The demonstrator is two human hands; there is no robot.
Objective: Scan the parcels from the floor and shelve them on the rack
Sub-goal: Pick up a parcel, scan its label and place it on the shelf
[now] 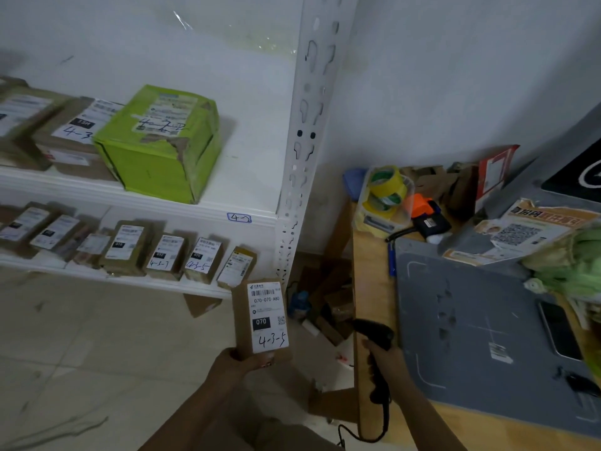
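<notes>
While the left hand (242, 361) grips one small brown parcel (261, 319) by its lower end, fingers (267, 360) wrapped round the cardboard, the box stands upright in the air in front of the rack (302, 131), its white label reading "070" and a handwritten "4-3-5". Just to its right, the right hand (385, 362) is clenched on the handle of one black barcode scanner (374, 332), whose head is turned toward the parcel. Two white shelves show. On the upper shelf (250, 203), tagged "4-2", sits one green box (162, 143) with at least two brown boxes to its left. On the lower shelf (130, 281), about eight small labelled parcels stand in a row. To the right, a wooden surface (370, 255) carries one grey mat (471, 320), two rolls of yellow tape (387, 182) in a clear tub, and one phone (559, 330).
</notes>
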